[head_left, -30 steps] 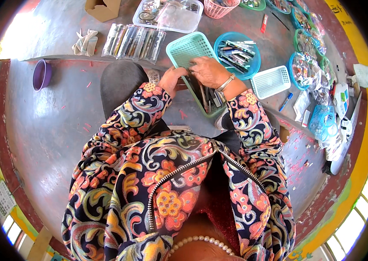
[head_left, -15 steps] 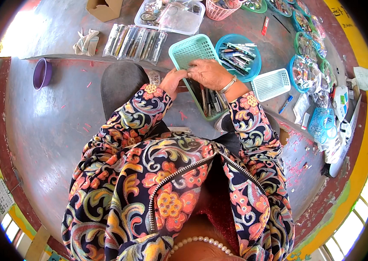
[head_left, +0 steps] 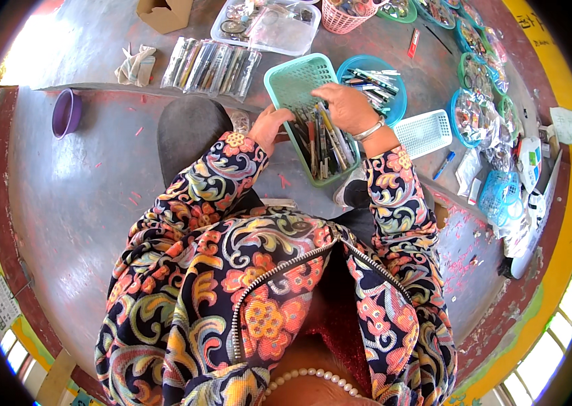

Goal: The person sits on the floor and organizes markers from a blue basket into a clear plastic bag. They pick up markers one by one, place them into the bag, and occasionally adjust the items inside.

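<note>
Worn grey floor (head_left: 89, 169), yellow edging

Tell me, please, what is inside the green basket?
The green basket holds many pens. The right hand covers some; the left hand grips its edge.

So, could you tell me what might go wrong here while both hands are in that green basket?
1. The green basket looks tilted, gripped by the left hand at its edge; the pens could slide out.
2. The right hand rummaging might flick pens onto the floor.
3. The blue bowl sits close and could get knocked.
</note>
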Demonstrator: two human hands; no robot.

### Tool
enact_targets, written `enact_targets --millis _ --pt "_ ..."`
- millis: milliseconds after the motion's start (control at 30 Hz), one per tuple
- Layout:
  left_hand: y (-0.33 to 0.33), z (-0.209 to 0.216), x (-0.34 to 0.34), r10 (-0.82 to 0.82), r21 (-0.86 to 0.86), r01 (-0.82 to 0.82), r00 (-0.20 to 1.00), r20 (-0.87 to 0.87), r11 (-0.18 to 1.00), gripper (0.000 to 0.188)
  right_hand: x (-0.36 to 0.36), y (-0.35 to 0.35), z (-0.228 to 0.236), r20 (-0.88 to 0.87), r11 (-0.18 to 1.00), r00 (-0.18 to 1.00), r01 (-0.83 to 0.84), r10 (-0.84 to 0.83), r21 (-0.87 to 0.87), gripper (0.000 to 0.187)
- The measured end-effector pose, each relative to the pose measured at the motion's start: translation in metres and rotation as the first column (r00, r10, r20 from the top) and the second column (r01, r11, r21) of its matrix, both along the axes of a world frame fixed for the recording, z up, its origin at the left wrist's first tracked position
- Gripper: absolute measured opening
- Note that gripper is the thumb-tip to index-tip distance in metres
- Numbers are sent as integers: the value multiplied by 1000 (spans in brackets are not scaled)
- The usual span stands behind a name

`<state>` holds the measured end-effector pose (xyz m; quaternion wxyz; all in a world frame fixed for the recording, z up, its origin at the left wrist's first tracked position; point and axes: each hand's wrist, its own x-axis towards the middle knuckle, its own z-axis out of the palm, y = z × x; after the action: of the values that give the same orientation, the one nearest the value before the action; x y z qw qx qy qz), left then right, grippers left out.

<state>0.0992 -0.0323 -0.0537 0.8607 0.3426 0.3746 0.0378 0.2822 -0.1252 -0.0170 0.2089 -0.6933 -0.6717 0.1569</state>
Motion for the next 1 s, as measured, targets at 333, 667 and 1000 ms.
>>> enact_targets --millis 333,667,1000 --pt "1 -12 -4 28 -26 -26 995 92 999 31 -17 5 -6 -67 990 997 31 -40 -139 29" --pt "2 -35 -2 214 -85 -206 971 106 975 30 3 -4 14 -87 983 979 183 -184 -21 32" --pt "3 -28 -1 375 -129 -359 917 138 925 35 -23 -11 5 257 941 948 248 -187 -232 18"
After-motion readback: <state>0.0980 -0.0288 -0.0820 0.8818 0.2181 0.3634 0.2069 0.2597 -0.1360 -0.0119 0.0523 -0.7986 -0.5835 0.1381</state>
